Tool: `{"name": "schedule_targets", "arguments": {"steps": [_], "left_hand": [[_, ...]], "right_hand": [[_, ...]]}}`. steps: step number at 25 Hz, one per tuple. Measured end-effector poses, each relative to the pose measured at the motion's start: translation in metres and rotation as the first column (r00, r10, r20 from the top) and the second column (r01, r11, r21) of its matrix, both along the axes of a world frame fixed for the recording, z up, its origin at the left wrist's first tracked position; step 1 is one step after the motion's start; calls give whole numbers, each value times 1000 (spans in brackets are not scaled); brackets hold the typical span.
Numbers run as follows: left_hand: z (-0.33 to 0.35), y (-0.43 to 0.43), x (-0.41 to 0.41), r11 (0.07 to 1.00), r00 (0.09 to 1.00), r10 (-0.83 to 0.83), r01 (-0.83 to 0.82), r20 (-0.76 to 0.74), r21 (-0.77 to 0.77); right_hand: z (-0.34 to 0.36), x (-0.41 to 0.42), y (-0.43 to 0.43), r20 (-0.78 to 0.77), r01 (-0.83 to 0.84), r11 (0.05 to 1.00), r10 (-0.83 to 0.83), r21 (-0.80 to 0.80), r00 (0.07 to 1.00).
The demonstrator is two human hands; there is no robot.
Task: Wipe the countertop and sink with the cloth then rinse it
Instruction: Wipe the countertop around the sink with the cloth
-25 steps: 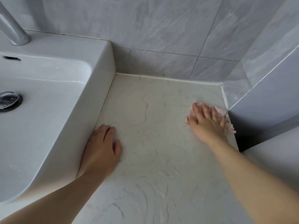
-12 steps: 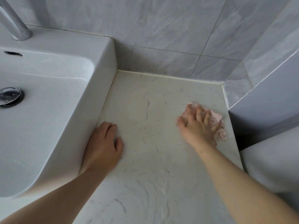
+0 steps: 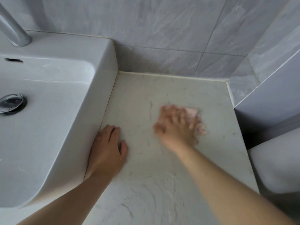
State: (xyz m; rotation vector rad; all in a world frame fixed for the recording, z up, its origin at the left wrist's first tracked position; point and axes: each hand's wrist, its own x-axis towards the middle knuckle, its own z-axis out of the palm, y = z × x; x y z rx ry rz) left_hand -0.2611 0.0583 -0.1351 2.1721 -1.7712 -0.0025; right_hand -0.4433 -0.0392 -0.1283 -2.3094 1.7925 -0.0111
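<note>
A pale marbled countertop (image 3: 162,176) runs from the white sink (image 3: 53,120) on the left to the right-hand edge. My right hand (image 3: 175,125), blurred by motion, presses with spread fingers on a pink cloth (image 3: 198,122) near the middle of the counter; most of the cloth is hidden under the palm. My left hand (image 3: 107,148) rests flat on the counter against the sink's outer wall, holding nothing.
A chrome tap base (image 3: 17,34) stands at the sink's back left, and a chrome drain plug (image 3: 11,103) sits in the basin. Grey tiled walls close the back and right corner. A white fixture (image 3: 276,163) sits low beyond the counter's right edge.
My right hand has slid the cloth leftward from the right corner toward the counter's middle. My left hand has stayed beside the sink.
</note>
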Motion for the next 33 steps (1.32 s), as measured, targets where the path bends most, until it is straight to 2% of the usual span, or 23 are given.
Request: {"name": "schedule_targets", "arguments": {"steps": [2, 3, 4, 5, 7, 8, 9, 10, 12, 13, 14, 15, 16, 18, 20, 21, 23, 24, 26, 27, 30, 32, 33], "left_hand": [[0, 1, 0, 1000, 1000, -4, 4, -5, 2], [0, 1, 0, 1000, 1000, -1, 1, -6, 6], [0, 0, -1, 1000, 1000, 3, -3, -3, 6], [0, 0, -1, 1000, 1000, 7, -7, -2, 0], [2, 0, -2, 1000, 1000, 7, -7, -7, -8], [2, 0, -2, 1000, 1000, 2, -2, -5, -15], [1, 0, -3, 1000, 1000, -1, 0, -2, -24], [2, 1, -3, 1000, 1000, 0, 0, -3, -24], [1, 1, -3, 1000, 1000, 5, -6, -11, -19], [1, 1, -2, 1000, 1000, 3, -3, -12, -21], [0, 1, -2, 1000, 1000, 0, -1, -10, -22], [0, 1, -1, 1000, 1000, 0, 0, -8, -18], [-1, 1, -1, 1000, 1000, -1, 1, -6, -14], [-2, -1, -1, 1000, 1000, -2, 2, -2, -16], [-3, -1, 0, 1000, 1000, 0, 0, 1, -8], [-3, -1, 0, 1000, 1000, 2, -2, 0, -8], [-3, 0, 0, 1000, 1000, 1, -1, 4, -8], [-3, 0, 0, 1000, 1000, -1, 1, 8, -9], [-2, -1, 0, 1000, 1000, -3, 4, 10, -20], [-2, -2, 0, 999, 1000, -3, 3, 10, -32], [-3, 2, 0, 999, 1000, 2, -2, 4, -39], [-4, 0, 1, 1000, 1000, 7, -7, 29, -18], [-5, -1, 1, 1000, 999, 1, -1, 44, 4]], "right_hand": [[-9, -7, 54, -9, -294, 952, 294, -86, 956], [-9, -29, 66, -20, -338, 935, 338, -106, 941], [-7, -55, 61, -58, -314, 943, 310, -113, 949], [-10, -82, 45, -113, -216, 966, 201, -142, 973], [1, -111, 3, -82, 162, 986, -163, -28, 983], [3, -104, -8, -83, 293, 955, -289, 35, 954], [4, -84, -9, -64, 319, 947, -316, 44, 947], [2, -65, 4, -45, 258, 966, -257, 15, 965], [-6, -47, 52, -37, -16, 995, 13, -95, 999], [-6, -55, 77, -33, -137, 988, 135, -72, 990], [-5, -72, 86, -70, -172, 984, 168, -51, 983], [-5, -93, 76, -106, -161, 984, 152, -78, 983], [-3, -110, 54, -118, -64, 993, 52, -96, 992], [2, -124, -3, -61, 224, 975, -224, -5, 973], [9, -110, -24, -54, 342, 937, -339, 74, 939], [5, -103, -13, -28, 318, 947, -317, 55, 948], [-3, -91, 41, -80, 106, 993, -109, -48, 991], [-2, -91, 72, -78, -11, 997, 5, -75, 997], [-5, -96, 85, -108, -117, 987, 105, -108, 989], [-5, -98, 66, -125, -104, 988, 90, -111, 988], [4, -79, 7, -75, 185, 982, -181, 41, 981], [-1, -55, 22, -60, 131, 991, -131, -3, 990], [-4, -49, 48, -57, 29, 998, -32, -55, 998]]}}
